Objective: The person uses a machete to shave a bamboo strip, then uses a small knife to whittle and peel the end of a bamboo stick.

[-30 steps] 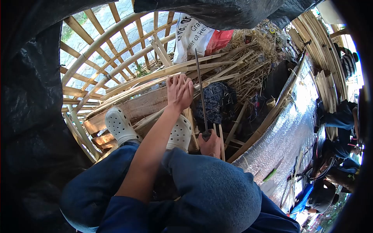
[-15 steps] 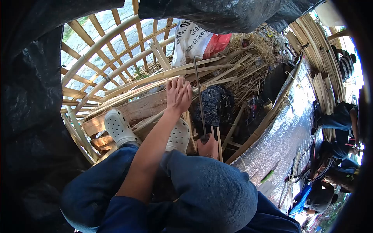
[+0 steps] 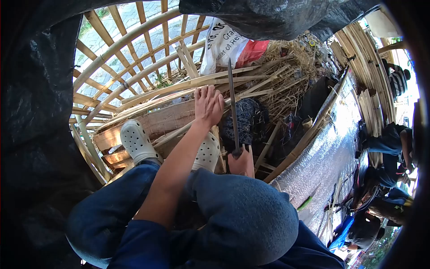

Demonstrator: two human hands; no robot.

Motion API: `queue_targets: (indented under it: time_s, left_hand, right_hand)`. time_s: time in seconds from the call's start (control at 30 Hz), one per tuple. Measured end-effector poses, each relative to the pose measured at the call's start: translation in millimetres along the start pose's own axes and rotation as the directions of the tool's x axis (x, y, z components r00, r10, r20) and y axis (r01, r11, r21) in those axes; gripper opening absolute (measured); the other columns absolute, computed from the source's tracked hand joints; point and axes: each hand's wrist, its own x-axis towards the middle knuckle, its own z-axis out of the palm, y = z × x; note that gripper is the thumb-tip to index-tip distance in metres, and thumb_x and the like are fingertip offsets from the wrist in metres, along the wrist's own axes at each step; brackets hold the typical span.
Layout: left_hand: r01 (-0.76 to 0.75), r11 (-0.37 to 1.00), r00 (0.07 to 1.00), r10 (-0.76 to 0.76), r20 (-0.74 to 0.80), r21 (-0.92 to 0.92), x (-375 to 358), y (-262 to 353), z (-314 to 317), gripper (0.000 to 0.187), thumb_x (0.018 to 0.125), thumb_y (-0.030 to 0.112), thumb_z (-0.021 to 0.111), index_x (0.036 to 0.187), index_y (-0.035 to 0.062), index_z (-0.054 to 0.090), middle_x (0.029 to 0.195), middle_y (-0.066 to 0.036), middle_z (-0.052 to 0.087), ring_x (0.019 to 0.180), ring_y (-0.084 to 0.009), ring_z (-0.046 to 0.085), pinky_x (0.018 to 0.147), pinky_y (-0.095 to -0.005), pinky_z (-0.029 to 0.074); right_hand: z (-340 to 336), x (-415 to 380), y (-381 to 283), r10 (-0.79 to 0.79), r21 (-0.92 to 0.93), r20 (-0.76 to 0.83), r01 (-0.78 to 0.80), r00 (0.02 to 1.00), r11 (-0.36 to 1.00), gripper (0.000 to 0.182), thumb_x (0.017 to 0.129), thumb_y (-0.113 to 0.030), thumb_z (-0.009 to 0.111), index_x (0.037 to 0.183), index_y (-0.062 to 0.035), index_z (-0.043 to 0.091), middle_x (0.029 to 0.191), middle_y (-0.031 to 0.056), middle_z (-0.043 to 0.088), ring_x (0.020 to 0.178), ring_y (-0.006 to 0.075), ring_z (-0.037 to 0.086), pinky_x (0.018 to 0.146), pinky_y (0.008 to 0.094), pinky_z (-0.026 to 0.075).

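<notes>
My right hand (image 3: 242, 164) is wrapped round the dark handle of a machete (image 3: 234, 101), whose long narrow blade points up and away from me. Just left of the blade, my left hand (image 3: 209, 107) is closed over a bamboo strip (image 3: 175, 134) that runs beneath it, the fingers bent over and their tips partly hidden. A wooden plank (image 3: 154, 120) lies beyond the strip, under more split bamboo. Behind the blade sits a dark patterned cloth bundle (image 3: 246, 120). My pale clogs (image 3: 135, 140) rest on the wood below my left hand.
A curved bamboo lattice (image 3: 127, 45) stands at the upper left. A white and red printed sack (image 3: 224, 47) lies by straw and shavings (image 3: 293, 67). Silver foil sheeting (image 3: 320, 161) slopes down the right, where several people (image 3: 389, 143) are working. Black plastic (image 3: 277, 18) hangs overhead.
The machete has shifted slightly, its tip a little higher and to the right, with more of the blade's flat showing. My left hand stays in nearly the same place.
</notes>
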Motion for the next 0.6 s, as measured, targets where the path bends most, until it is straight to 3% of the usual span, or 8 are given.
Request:
queue_targets:
  time_s: [0.1, 0.17, 0.3, 0.37, 0.47, 0.53, 0.6]
  left_hand:
    - [-0.004, 1.000, 1.000, 0.004, 0.008, -0.008, -1.7, -0.8, 0.4, 0.024, 0.087, 0.020, 0.042, 0.092, 0.0035, 0.058, 0.103, -0.013, 0.052, 0.105, -0.0287, 0.044, 0.093, -0.0442, 0.029]
    - [0.014, 1.000, 0.999, -0.014, 0.047, 0.009, 0.9, -1.4, 1.0, 0.024, 0.087, 0.019, 0.042, 0.092, 0.0024, 0.059, 0.101, -0.012, 0.053, 0.103, -0.0281, 0.045, 0.093, -0.0439, 0.029]
    - [0.018, 1.000, 1.000, -0.018, 0.017, 0.005, 0.4, -1.9, 3.7, 0.025, 0.086, 0.019, 0.043, 0.087, 0.0014, 0.061, 0.097, -0.012, 0.053, 0.101, -0.0276, 0.046, 0.093, -0.0435, 0.029]
    - [0.062, 0.997, 0.994, -0.058, 0.095, -0.038, 4.6, -3.5, 1.6, 0.031, 0.085, 0.021, 0.044, 0.075, 0.0022, 0.065, 0.102, -0.017, 0.055, 0.107, -0.0307, 0.045, 0.098, -0.0463, 0.027]
    - [0.041, 0.999, 0.999, -0.040, 0.018, -0.022, 1.9, -4.1, 5.8, 0.031, 0.084, 0.020, 0.045, 0.075, 0.0012, 0.067, 0.099, -0.017, 0.056, 0.105, -0.0314, 0.046, 0.097, -0.0461, 0.027]
    - [0.035, 0.999, 0.999, -0.035, -0.004, -0.021, 2.1, -2.4, 4.9, 0.030, 0.084, 0.020, 0.046, 0.076, 0.0007, 0.067, 0.099, -0.017, 0.056, 0.104, -0.0315, 0.047, 0.097, -0.0460, 0.028]
    - [0.050, 0.997, 0.999, -0.050, 0.008, -0.052, -0.6, -1.3, 4.8, 0.029, 0.083, 0.019, 0.047, 0.072, -0.0003, 0.066, 0.098, -0.016, 0.057, 0.102, -0.0314, 0.047, 0.097, -0.0455, 0.028]
  right_hand:
    - [0.3, -4.2, 5.1, 0.113, -0.092, 0.055, -0.107, 0.992, 0.990, 0.024, 0.073, -0.017, 0.063, 0.084, 0.0037, 0.060, 0.077, 0.0189, 0.066, 0.079, 0.0357, 0.064, 0.069, 0.0402, 0.049]
    - [6.2, 17.8, 5.8, -0.036, -0.025, -0.028, 0.035, 0.999, 0.999, 0.024, 0.073, -0.018, 0.062, 0.084, 0.0038, 0.059, 0.077, 0.0200, 0.065, 0.079, 0.0363, 0.064, 0.069, 0.0410, 0.049]
    - [2.9, 52.4, -28.8, -0.092, -0.023, 0.046, 0.093, 0.995, 0.995, 0.026, 0.073, -0.019, 0.062, 0.084, 0.0046, 0.058, 0.078, 0.0219, 0.064, 0.080, 0.0375, 0.063, 0.068, 0.0418, 0.049]
    - [11.4, 57.9, -22.0, -0.098, -0.036, -0.031, 0.097, 0.995, 0.995, 0.028, 0.073, -0.019, 0.063, 0.085, 0.0060, 0.057, 0.078, 0.0239, 0.063, 0.080, 0.0384, 0.063, 0.067, 0.0422, 0.048]
    - [11.1, 22.8, 8.4, -0.044, -0.039, -0.002, 0.044, 0.999, 0.998, 0.026, 0.073, -0.020, 0.063, 0.084, 0.0031, 0.059, 0.077, 0.0210, 0.064, 0.079, 0.0380, 0.063, 0.070, 0.0407, 0.048]
    - [3.1, -11.7, 21.1, 0.095, -0.024, 0.021, -0.094, 0.995, 0.995, 0.024, 0.073, -0.021, 0.064, 0.082, 0.0011, 0.059, 0.076, 0.0184, 0.065, 0.077, 0.0353, 0.064, 0.070, 0.0397, 0.049]
    - [2.2, -11.9, 17.4, 0.061, -0.029, -0.006, -0.061, 0.998, 0.998, 0.024, 0.072, -0.018, 0.063, 0.082, 0.0041, 0.059, 0.073, 0.0193, 0.064, 0.074, 0.0332, 0.065, 0.069, 0.0385, 0.049]
